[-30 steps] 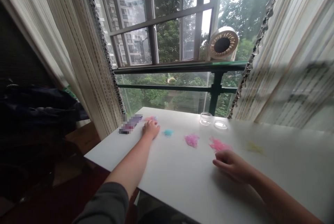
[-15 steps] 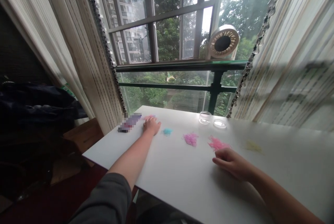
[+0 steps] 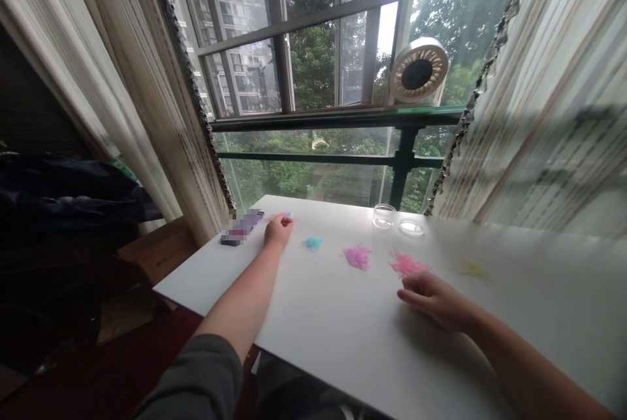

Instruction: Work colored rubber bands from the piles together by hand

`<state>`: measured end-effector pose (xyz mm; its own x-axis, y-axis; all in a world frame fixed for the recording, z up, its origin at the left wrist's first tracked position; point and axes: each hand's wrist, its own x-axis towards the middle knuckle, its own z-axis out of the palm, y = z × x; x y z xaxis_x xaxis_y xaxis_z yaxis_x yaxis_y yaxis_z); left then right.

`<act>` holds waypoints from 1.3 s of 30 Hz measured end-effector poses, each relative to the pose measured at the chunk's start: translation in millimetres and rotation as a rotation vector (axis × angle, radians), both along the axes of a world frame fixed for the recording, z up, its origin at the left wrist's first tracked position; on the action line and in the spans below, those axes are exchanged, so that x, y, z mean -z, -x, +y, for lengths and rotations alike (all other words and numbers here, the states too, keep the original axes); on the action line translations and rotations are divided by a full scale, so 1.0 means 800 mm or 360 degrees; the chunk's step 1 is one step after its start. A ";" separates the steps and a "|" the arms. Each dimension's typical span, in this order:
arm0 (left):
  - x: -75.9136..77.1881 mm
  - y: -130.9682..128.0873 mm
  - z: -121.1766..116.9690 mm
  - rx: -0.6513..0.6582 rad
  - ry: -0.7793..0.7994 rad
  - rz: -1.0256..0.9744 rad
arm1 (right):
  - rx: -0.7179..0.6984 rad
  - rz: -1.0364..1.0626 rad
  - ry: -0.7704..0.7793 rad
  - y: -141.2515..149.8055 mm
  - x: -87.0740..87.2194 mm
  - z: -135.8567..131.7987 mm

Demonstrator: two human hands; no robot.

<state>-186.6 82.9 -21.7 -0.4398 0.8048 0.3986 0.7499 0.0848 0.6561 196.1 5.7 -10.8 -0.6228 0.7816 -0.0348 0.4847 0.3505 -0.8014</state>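
My left hand (image 3: 277, 230) reaches to the far left of the white table (image 3: 313, 315), fingers drawn together at the near edge of a mixed pink and pale pile (image 3: 290, 215). Whatever its fingers hold is too small to make out. My right hand (image 3: 427, 297) is curled just in front of a pile of pink thin bands (image 3: 407, 263), its fingertips pressed together and their contents hidden. Between the hands lie a small turquoise pile (image 3: 313, 243) and a purple pile of thin bands (image 3: 356, 257). Farther right is a faint yellow pile (image 3: 474, 268).
A clear round container (image 3: 384, 216) and a clear lid (image 3: 411, 228) stand near the back edge. A phone (image 3: 249, 223), partly blurred out, lies at the left corner. Behind the table are a green railing (image 3: 313, 157) and a round fan (image 3: 418, 70).
My left hand was spread flat over the far-left pile; its fingers have since closed and drawn slightly back, showing more of the pile. My right hand looks almost the same. The view has shifted slightly.
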 end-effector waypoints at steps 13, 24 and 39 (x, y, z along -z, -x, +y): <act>0.004 0.007 -0.002 0.0080 -0.0020 -0.0146 | -0.0011 0.0001 0.0002 -0.001 0.002 0.004; 0.006 0.009 0.001 0.0182 -0.0013 -0.0207 | 0.0021 0.0008 0.0009 0.000 0.004 0.003; -0.003 0.005 -0.005 0.0128 -0.0004 -0.0204 | -0.0004 0.0022 0.0009 0.000 0.004 0.003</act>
